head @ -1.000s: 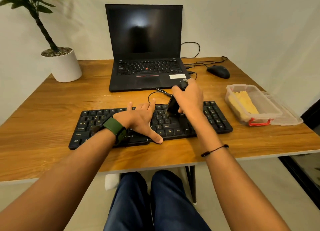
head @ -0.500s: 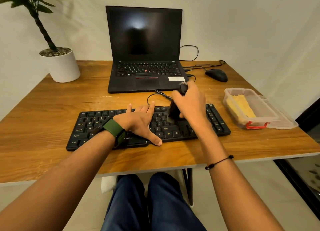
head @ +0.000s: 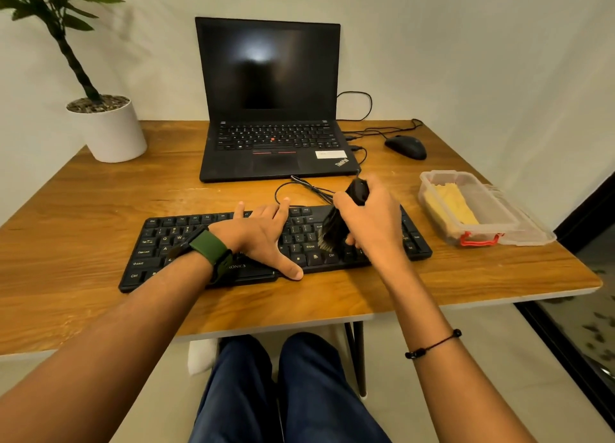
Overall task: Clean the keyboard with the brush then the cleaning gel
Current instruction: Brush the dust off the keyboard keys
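A black keyboard [head: 186, 243] is laid across the near half of the wooden table [head: 83, 209], its cable looping away at 12 o'clock toward the laptop [head: 273, 136]. The left hand [head: 256, 236] is pressed flat on the middle of the keyboard, its fingers straight and spread, the thumb stretched to the front edge; nothing is held by it. A green-strapped watch [head: 206, 249] is worn on that wrist. Just at 3 o'clock from it, the right hand [head: 372, 223] is curled round the handle of a black brush [head: 336, 224], which is held tilted, its handle end sticking out above the knuckles and its bristles set down on the keys in the right part of the keyboard. A thin black cord bracelet [head: 432, 344] is seen on the right forearm.

At 3 o'clock from the keyboard, near the table's right edge, a clear plastic box [head: 442, 180] with a red clasp is found, open, with yellow cleaning gel [head: 449, 203] inside; its lid [head: 529, 229] is lying beside it. A black mouse [head: 406, 146] is placed at 3 o'clock from the laptop, and a potted plant [head: 106, 126] in a white pot at 9 o'clock from it.
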